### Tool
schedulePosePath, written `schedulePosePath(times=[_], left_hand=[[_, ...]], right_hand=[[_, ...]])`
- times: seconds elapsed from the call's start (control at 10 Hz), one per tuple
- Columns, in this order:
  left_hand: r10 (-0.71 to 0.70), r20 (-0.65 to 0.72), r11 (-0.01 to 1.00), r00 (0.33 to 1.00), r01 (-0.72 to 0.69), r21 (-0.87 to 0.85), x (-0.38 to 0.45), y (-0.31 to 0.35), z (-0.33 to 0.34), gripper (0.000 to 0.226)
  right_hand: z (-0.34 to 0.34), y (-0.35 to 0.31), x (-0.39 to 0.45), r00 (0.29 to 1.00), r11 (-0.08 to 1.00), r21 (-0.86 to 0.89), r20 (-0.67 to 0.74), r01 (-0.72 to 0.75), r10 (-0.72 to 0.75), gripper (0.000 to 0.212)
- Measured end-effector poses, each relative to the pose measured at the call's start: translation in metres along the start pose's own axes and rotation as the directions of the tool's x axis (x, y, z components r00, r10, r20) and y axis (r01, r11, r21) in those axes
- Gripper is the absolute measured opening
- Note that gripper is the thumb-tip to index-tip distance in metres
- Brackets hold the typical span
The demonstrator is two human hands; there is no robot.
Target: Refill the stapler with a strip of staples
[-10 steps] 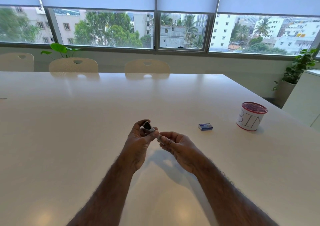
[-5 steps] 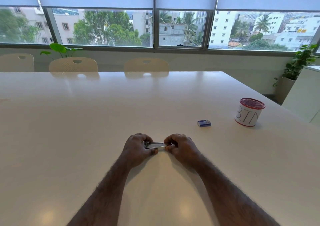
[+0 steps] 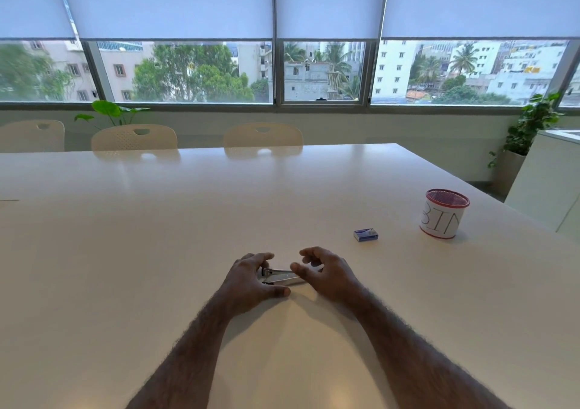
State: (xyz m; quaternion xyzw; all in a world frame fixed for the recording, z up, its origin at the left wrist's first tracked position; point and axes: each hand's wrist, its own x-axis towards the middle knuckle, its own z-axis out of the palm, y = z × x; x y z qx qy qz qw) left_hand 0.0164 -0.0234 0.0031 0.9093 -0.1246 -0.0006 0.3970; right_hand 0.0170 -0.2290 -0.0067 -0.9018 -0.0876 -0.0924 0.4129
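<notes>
A small silver stapler (image 3: 280,276) lies flat on the white table (image 3: 157,236), lengthwise left to right. My left hand (image 3: 251,278) curls around its left end, fingers behind it and thumb on the table in front. My right hand (image 3: 326,272) hovers at its right end with fingers spread and curved; whether they touch the stapler is unclear. A small blue staple box (image 3: 365,234) sits on the table to the right, beyond my right hand. No loose staple strip is visible.
A red mesh cup labelled BIN (image 3: 445,214) stands at the right near the table's edge. Cream chairs (image 3: 263,139) line the far side below the windows. A white cabinet (image 3: 546,182) and a potted plant (image 3: 530,126) are at the right.
The stapler went from held up between both hands down onto the table. My right hand's fingers have since spread apart and lifted from it; the left hand stays at its left end.
</notes>
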Motion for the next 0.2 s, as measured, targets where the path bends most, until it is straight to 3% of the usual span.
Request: schedulePosePath(times=[0.2], left_hand=[[-0.027, 0.088, 0.996, 0.996, 0.019, 0.084, 0.0089, 0.0132, -0.0082, 0.096]], right_hand=[[-0.0027, -0.0067, 0.0136, 0.998, 0.998, -0.009, 0.004, -0.056, 0.056, 0.057]])
